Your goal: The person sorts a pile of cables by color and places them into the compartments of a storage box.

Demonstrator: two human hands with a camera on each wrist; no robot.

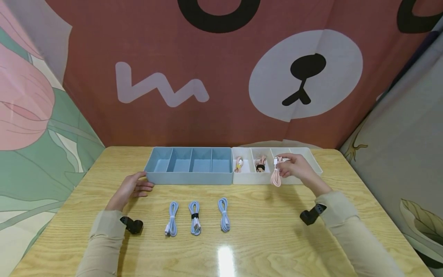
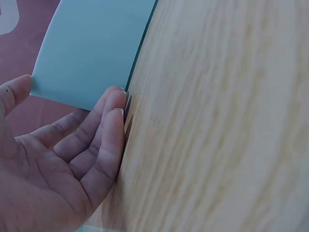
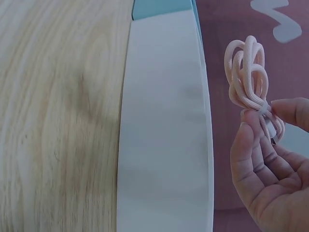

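My right hand (image 1: 294,167) pinches a bundled pink charging cable (image 1: 275,177) between thumb and fingers, over the third compartment of the white box (image 1: 252,178). In the right wrist view its loops (image 3: 248,72) stick out past the fingertips, with a pale tie round the middle. Two more pink cables, one bundle (image 1: 238,164) and one with a black strap (image 1: 260,164), lie in the first two compartments. At the left end of the blue box (image 1: 190,178), my left hand (image 2: 72,154) rests with loosely extended fingers on the table and its thumb at the box's edge.
Three bundled light-blue cables lie in a row in front of the boxes: a left one (image 1: 171,219), a middle one (image 1: 195,218) with a black strap, and a right one (image 1: 223,214). Both boxes stand end to end on the wooden table (image 1: 263,238), before a printed cloth (image 1: 173,127).
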